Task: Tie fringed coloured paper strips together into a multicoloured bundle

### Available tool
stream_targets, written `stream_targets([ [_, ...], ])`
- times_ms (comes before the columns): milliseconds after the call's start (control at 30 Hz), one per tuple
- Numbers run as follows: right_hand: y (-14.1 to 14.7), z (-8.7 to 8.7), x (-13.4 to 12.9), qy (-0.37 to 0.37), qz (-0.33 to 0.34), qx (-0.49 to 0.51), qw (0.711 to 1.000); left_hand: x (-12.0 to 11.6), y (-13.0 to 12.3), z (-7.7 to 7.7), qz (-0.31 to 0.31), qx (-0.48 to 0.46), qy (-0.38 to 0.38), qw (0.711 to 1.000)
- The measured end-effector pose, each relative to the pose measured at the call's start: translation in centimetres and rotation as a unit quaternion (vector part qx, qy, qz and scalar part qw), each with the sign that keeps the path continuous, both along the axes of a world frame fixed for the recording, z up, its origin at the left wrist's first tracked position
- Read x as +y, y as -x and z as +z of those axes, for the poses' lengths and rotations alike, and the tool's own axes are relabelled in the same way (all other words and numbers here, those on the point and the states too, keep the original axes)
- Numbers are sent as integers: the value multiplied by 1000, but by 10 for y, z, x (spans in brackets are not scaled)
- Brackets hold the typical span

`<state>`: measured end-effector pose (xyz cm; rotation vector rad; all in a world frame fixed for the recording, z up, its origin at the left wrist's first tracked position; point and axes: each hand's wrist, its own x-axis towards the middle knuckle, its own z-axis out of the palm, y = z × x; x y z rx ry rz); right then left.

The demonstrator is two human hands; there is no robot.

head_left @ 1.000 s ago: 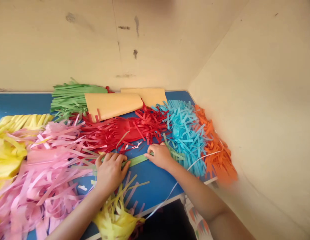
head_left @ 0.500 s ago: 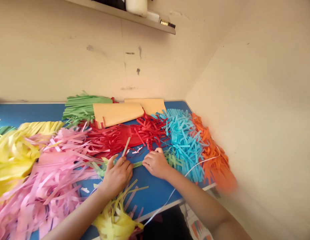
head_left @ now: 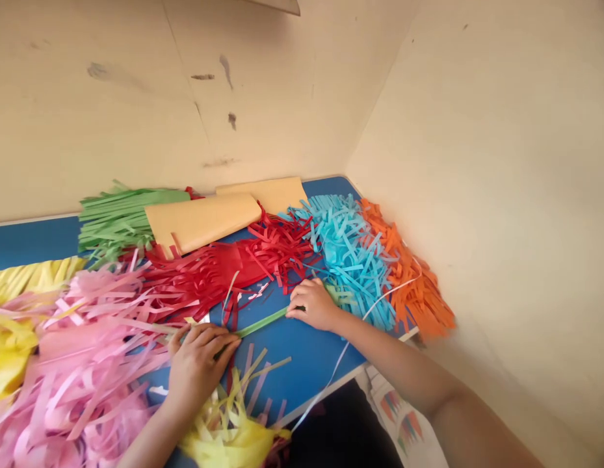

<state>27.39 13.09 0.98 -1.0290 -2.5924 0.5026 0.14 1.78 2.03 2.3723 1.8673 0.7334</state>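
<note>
A narrow green strip of tissue paper (head_left: 263,322) stretches between my hands, just above or on the blue table (head_left: 277,351). My left hand (head_left: 199,357) pinches one end, its fingers bent over the paper. At the other end my right hand (head_left: 312,304) is closed on the strip, with pale green fringe (head_left: 341,294) showing just past it. Below my left hand lies a bunch of yellow tissue fringe (head_left: 233,432). Red tissue fringe (head_left: 223,270) lies behind both hands.
Pink fringe (head_left: 87,351) and yellow fringe (head_left: 12,344) cover the left side. Blue fringe (head_left: 353,253) and orange fringe (head_left: 419,292) lie at right, crossed by a white string (head_left: 343,354). Green fringe (head_left: 121,218) and folded tan paper (head_left: 204,221) sit near the wall.
My hands are farther apart, the left having moved leftward, and more of the green strip shows between them. The view has tilted down and shifted.
</note>
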Motion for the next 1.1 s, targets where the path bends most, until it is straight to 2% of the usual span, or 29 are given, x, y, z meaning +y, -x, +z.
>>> stream_targets([
  [167,6,8,3,44,-27,-18,999,8,-5,1,29,8,-7,1000],
  [333,16,12,2,66,-64,-56,994,15,-9,6,31,74,48,996],
  [433,16,14,-4,6,-56,-64,996,13,-10,9,27,133,26,990],
  [567,15,16,-13,-115,86,-59,988,7,-13,11,-64,180,-32,981],
  [667,19,15,-13,-162,133,-69,975,8,-20,12,-90,175,-59,979],
  [767,24,12,-7,-182,141,-80,970,13,-28,11,-73,167,-71,981],
  [900,27,15,0,-135,99,-68,984,21,-32,7,-58,145,-93,983],
  [1000,34,17,-8,-152,86,-51,983,22,-31,3,-61,133,-109,983],
  [1100,44,10,-21,-193,111,-38,974,20,-30,-3,-57,124,-111,984],
])
